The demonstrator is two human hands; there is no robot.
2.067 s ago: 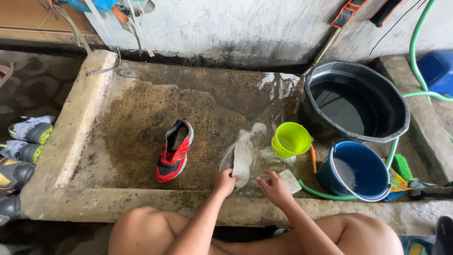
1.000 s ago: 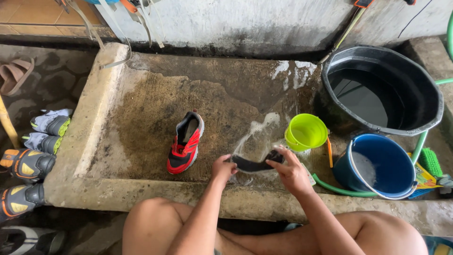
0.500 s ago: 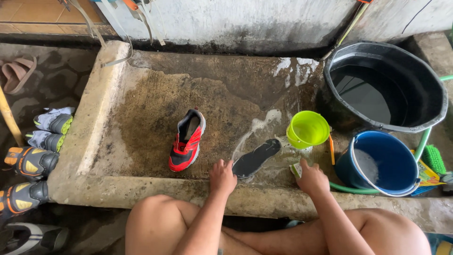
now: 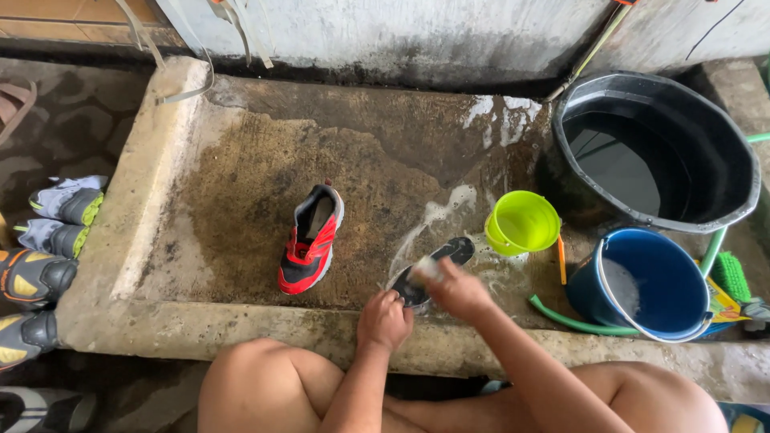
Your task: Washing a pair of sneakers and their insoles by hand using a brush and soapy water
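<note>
A dark shoe insole (image 4: 454, 250) lies flat on the wet concrete slab (image 4: 241, 192), near its front edge. My left hand (image 4: 383, 319) is closed on the insole's near end and pins it down. My right hand (image 4: 457, 290) is over the middle of the insole, gripping a small pale object (image 4: 428, 269), possibly a soap bar, pressed against it. A red and black sneaker (image 4: 311, 240) lies to the left of the insole, apart from both hands. My bare knees are at the bottom of the view.
A lime green pail (image 4: 523, 222), a blue bucket (image 4: 646, 285) and a big black tub of water (image 4: 654, 148) stand to the right. A green hose (image 4: 573, 321) and green brush (image 4: 730, 277) lie by the blue bucket. Several shoes (image 4: 60, 204) sit left of the slab.
The insole, held up in both hands before, now lies on the slab. My right hand went toward the blue bucket and came back onto the insole with a pale object.
</note>
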